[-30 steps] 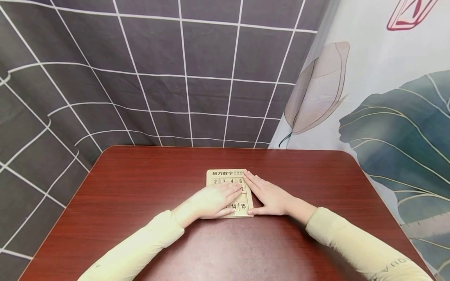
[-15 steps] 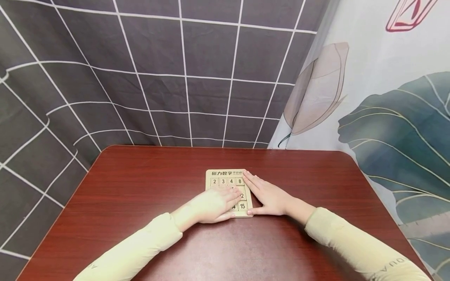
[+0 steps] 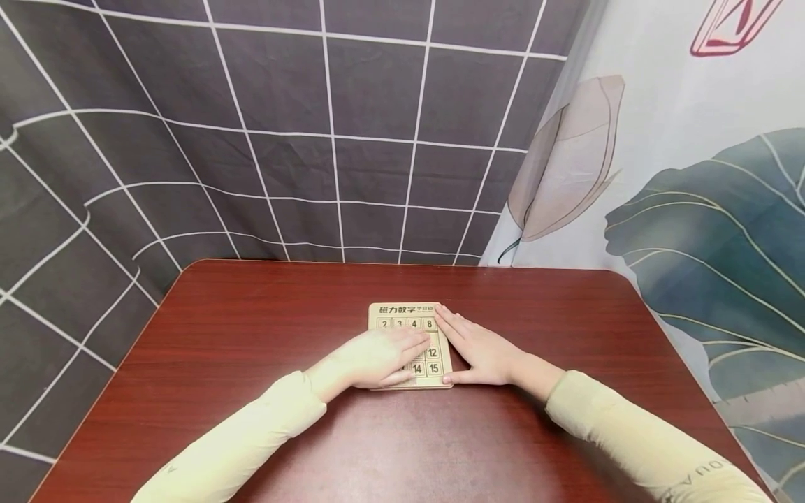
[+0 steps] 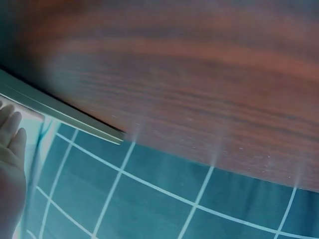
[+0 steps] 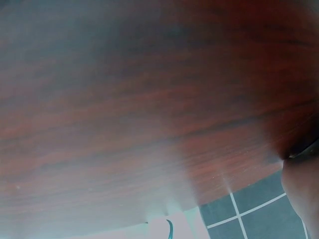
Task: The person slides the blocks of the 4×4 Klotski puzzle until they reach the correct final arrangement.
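A wooden number sliding puzzle lies flat on the table, with printed Chinese characters along its far edge. My left hand lies across its numbered tiles, fingers straight, fingertips on the right-hand columns, hiding most middle and left tiles. Tiles 2, 3, 4 and 8 show in the far row; tile 12 sits just above tile 15. My right hand braces the right edge, straight fingertips at the far corner and thumb near the close corner. In the left wrist view, the puzzle's edge shows beside part of a hand.
A dark red wooden table with rounded far corners carries the puzzle. Behind it hangs a dark grey curtain with white grid lines. A pale curtain with leaf patterns hangs at the right.
Tile 12 has slid one row toward me, into the gap above tile 15. My left hand dipped nearer, then moved slightly back up the puzzle. My right hand stays in place.
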A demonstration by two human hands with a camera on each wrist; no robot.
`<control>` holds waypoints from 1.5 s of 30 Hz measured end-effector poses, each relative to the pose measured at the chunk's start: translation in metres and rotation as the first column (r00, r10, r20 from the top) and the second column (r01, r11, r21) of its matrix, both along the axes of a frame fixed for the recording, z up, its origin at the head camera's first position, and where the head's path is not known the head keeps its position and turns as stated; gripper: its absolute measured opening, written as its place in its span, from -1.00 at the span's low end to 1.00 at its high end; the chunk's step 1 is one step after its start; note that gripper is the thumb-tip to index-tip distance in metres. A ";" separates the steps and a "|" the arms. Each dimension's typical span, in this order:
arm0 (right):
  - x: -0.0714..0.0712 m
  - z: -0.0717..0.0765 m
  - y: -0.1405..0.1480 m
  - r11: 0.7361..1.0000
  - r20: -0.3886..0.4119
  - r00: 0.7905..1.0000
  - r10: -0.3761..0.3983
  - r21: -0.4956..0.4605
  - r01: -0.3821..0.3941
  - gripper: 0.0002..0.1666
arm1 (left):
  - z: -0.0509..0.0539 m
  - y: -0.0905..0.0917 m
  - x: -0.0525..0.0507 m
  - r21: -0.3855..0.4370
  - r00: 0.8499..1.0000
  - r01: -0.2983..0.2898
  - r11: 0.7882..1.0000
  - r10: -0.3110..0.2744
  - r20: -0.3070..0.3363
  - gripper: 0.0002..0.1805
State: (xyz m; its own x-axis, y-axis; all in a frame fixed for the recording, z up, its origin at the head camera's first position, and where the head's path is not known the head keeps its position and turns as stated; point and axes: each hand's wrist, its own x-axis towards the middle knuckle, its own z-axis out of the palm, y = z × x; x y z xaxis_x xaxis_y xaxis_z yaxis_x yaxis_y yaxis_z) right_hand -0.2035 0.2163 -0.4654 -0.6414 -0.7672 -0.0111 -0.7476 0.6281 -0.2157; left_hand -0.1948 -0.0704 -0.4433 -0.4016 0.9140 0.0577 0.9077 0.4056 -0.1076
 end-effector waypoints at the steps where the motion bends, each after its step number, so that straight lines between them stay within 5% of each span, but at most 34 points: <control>1: 0.000 0.000 0.000 1.000 0.000 1.000 -0.001 0.001 0.001 0.34 | 0.000 0.000 -0.003 -0.004 1.000 -0.014 1.000 0.014 0.005 -0.34; 11: 0.002 0.004 -0.002 1.000 -0.002 1.000 -0.003 0.012 0.003 0.35 | 0.001 0.008 -0.022 -0.049 0.993 -0.099 0.994 0.102 0.059 -0.29; 18: 0.003 0.003 -0.001 1.000 -0.005 1.000 -0.004 0.016 0.004 0.34 | 0.000 0.010 -0.018 -0.050 0.995 -0.093 0.994 0.095 0.038 -0.32; 30: 0.003 0.005 0.002 1.000 -0.047 0.999 0.014 -0.011 -0.014 0.32 | -0.002 0.009 0.007 -0.050 0.997 -0.078 0.996 0.079 0.014 -0.32; 38: 0.002 0.004 0.000 1.000 -0.017 1.000 0.009 0.000 -0.009 0.33 | -0.002 0.002 -0.001 -0.029 0.998 -0.062 0.998 0.063 0.012 -0.33; 45: 0.001 0.004 -0.001 1.000 -0.012 1.000 0.003 -0.002 -0.003 0.33 | 0.000 -0.009 -0.011 -0.023 0.994 -0.112 0.993 0.112 -0.006 -0.32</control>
